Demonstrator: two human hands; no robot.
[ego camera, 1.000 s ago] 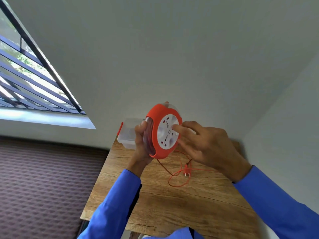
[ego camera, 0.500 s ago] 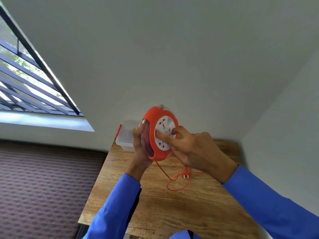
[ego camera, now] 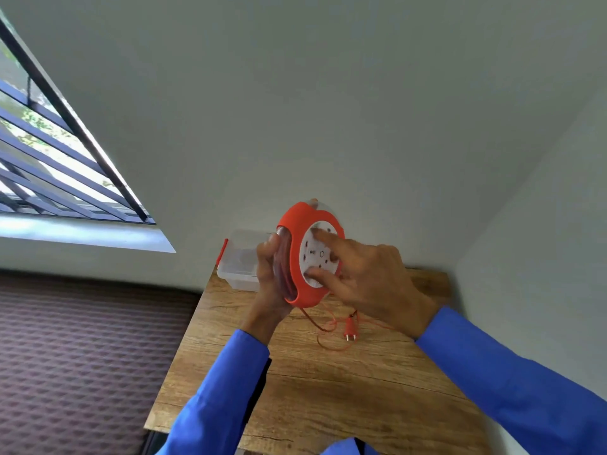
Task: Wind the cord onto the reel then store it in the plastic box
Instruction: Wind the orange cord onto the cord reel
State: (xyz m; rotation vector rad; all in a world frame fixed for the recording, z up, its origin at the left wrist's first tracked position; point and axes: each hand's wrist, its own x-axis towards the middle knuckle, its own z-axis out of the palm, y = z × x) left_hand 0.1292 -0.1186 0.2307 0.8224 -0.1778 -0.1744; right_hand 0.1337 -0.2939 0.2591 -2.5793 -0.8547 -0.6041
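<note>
winding on: right hand (ego camera: 371, 277), fingers spread on the white hub, has turned round the cord reel (ego camera: 307, 254) since a second ago, and the loose cord (ego camera: 328, 339) loop on the bench (ego camera: 295, 399) looks shorter. left hand (ego camera: 272, 274) grips the reel's rim, held above the bench. one reel, one plug (ego camera: 350, 331), one plastic box (ego camera: 239, 261) behind.

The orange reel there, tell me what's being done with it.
A person holds the orange cord reel up over the wooden table. The left hand grips its rim while the right hand has its fingers on the white socket face. Some cord and the plug lie loose on the table. The plastic box sits behind the reel.
</note>
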